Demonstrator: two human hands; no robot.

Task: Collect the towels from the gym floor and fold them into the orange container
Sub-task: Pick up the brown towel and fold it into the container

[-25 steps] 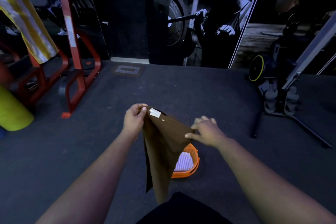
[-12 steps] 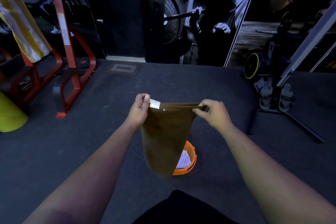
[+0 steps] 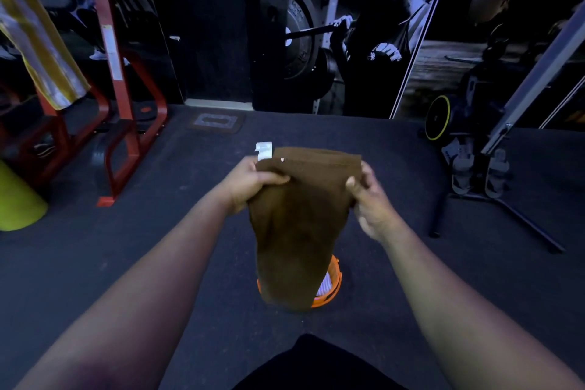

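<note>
A red steel rack (image 3: 126,123) edges the open dark floor (image 3: 158,231). The left hand (image 3: 250,184) and right hand (image 3: 367,196) pinch the soft brown towel (image 3: 300,225) by its top corners, hanging over the orange container (image 3: 332,288).

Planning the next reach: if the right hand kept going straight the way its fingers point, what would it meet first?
The right hand grips the brown towel, fingers pointing leftward across it. Going straight on, it would likely press into the towel first, then the left hand gripping the other edge. Depth is hard to judge.
</note>
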